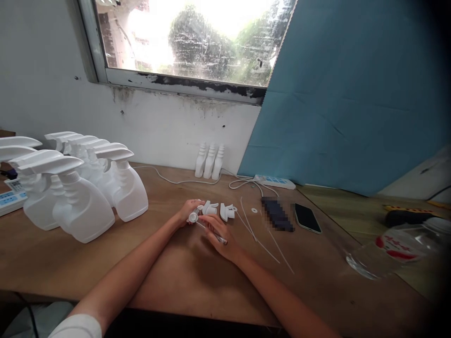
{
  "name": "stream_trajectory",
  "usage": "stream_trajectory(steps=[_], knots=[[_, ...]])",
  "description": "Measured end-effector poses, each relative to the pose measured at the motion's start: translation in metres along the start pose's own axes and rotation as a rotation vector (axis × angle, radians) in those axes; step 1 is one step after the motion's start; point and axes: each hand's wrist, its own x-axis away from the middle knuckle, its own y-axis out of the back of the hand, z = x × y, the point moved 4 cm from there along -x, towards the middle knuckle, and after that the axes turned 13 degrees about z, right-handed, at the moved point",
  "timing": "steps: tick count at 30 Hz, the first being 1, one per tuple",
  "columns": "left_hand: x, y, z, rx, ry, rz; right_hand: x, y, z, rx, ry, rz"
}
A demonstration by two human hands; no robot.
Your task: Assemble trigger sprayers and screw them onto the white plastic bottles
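Note:
My left hand (189,210) is closed around a white spray trigger head (193,217), its round opening turned toward me. In my right hand (217,232) is a slim pen-like tool (221,240) with a clear end. Its thin shaft points at the opening of the trigger head; whether it touches cannot be made out. Close behind my hands lies another white trigger head (210,207). A further trigger nozzle (227,212) sits just to the right. Several thin white dip tubes (262,245) and a small white ring (254,211) lie right of my right hand.
White spray bottles (88,206) with trigger heads crowd the table's left side. Three small white bottle-shaped pieces (210,162) stand by the wall. A power strip (275,181) with cables, a blurred dark object (277,214), a phone (307,218) and a clear plastic bottle (391,249) are on the right.

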Motion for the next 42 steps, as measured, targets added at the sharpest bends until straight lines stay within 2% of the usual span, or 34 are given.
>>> stream_trajectory(steps=[3,6,9,13,17,23,25,27,30,33,35,37,39,42], knots=[[-0.001,0.0,0.0,0.024,-0.008,-0.004,-0.001,-0.002,0.012,0.372,0.193,0.133],[-0.003,0.001,0.001,0.042,-0.014,-0.017,-0.002,-0.008,0.014,0.583,0.282,0.227],[-0.005,0.002,0.004,0.056,-0.018,-0.057,-0.002,-0.012,0.013,0.63,0.314,0.216],[-0.006,0.01,0.008,0.092,-0.064,-0.179,0.001,-0.004,0.016,0.539,0.351,0.125],[-0.005,0.017,0.01,0.14,-0.101,-0.269,0.006,0.029,0.004,0.436,0.209,-0.075],[-0.004,0.016,0.007,0.183,-0.148,-0.291,0.027,0.094,-0.06,0.161,-0.196,-0.476],[-0.004,0.015,0.006,0.18,-0.163,-0.308,0.031,0.105,-0.082,-0.018,-0.307,-0.51],[-0.003,0.015,0.006,0.17,-0.179,-0.327,0.032,0.11,-0.097,-0.163,-0.363,-0.481],[-0.003,0.019,0.005,0.133,-0.204,-0.344,0.035,0.121,-0.106,-0.219,-0.396,-0.495],[-0.004,0.029,0.006,0.064,-0.223,-0.378,0.05,0.14,-0.109,-0.067,-0.461,-0.607],[-0.006,0.035,0.006,-0.004,-0.228,-0.403,0.062,0.151,-0.111,0.148,-0.554,-0.616],[-0.006,0.039,0.005,-0.085,-0.228,-0.413,0.069,0.156,-0.114,0.412,-0.634,-0.511],[-0.005,0.039,0.004,-0.152,-0.232,-0.414,0.072,0.154,-0.119,0.613,-0.655,-0.368],[-0.003,0.034,0.004,-0.288,-0.223,-0.386,0.072,0.146,-0.129,0.707,-0.64,-0.268]])
